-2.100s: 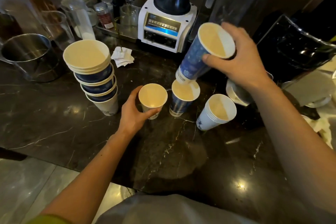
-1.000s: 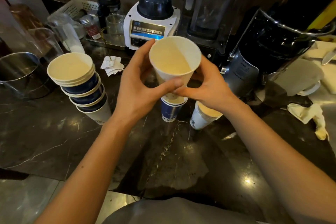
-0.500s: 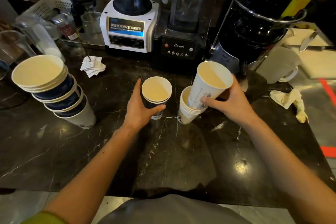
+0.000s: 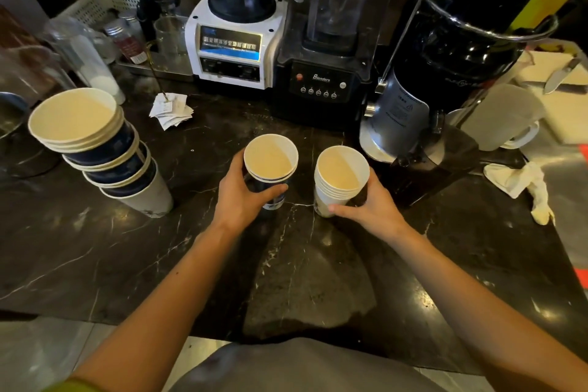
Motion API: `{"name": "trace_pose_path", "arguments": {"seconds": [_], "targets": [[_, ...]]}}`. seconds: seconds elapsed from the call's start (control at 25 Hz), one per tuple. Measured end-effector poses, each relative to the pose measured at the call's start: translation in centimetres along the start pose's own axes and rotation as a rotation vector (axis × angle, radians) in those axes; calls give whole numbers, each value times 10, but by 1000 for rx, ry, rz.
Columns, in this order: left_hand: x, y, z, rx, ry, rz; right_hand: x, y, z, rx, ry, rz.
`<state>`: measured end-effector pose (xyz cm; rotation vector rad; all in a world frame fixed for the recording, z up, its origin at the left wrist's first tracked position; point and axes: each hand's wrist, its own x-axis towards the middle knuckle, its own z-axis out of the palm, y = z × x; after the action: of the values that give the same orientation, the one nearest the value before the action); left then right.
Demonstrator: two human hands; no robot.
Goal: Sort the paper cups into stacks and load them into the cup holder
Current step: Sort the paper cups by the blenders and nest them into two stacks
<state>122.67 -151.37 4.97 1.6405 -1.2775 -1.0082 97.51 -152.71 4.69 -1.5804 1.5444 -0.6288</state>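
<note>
Two short stacks of paper cups stand side by side on the dark marble counter [image 4: 318, 264]. My left hand [image 4: 241, 197] wraps around the blue-printed stack [image 4: 270, 162]. My right hand [image 4: 369, 204] grips the white stack [image 4: 340, 175] from its right side. A taller, leaning stack of wider blue and white cups [image 4: 95, 149] stands apart at the left. No cup holder shows in the view.
Behind the cups stand a white blender [image 4: 235, 38], a black blender [image 4: 324, 67] and a black machine [image 4: 445, 83]. Paper slips [image 4: 170, 110] lie at the back left, a crumpled cloth [image 4: 521, 188] at the right. A knife [image 4: 560, 76] rests on a board, far right.
The white cup my right hand held tilted above the white stack is now nested fully into it. My left hand stays on the blue stack.
</note>
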Motion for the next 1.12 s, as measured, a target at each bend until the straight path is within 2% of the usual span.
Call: {"name": "trace_pose_path", "arguments": {"seconds": [0.12,0.28,0.48,0.68,0.8,0.92,1.0,1.12], "targets": [[-4,-3,-13,-9,76,-11,13,-10,18,10,80,-25],[-13,-19,-49,-23,226,-51,35,-40,55,-6,-37,-105],[-18,-30,-61,11,275,-66,44,-51,78,-44,-122,-87],[-25,-28,-63,-4,259,-81,36,-52,68,-62,-198,-80],[-53,-25,-70,-78,352,-16,29,-77,57,-35,-107,-189],[-78,-28,-86,-112,615,115,23,-122,64,-55,-52,-373],[-78,-37,-108,-98,745,125,26,-158,86,-88,-112,-470],[-59,-50,-139,-37,654,51,38,-203,124,-117,-234,-561]]}}
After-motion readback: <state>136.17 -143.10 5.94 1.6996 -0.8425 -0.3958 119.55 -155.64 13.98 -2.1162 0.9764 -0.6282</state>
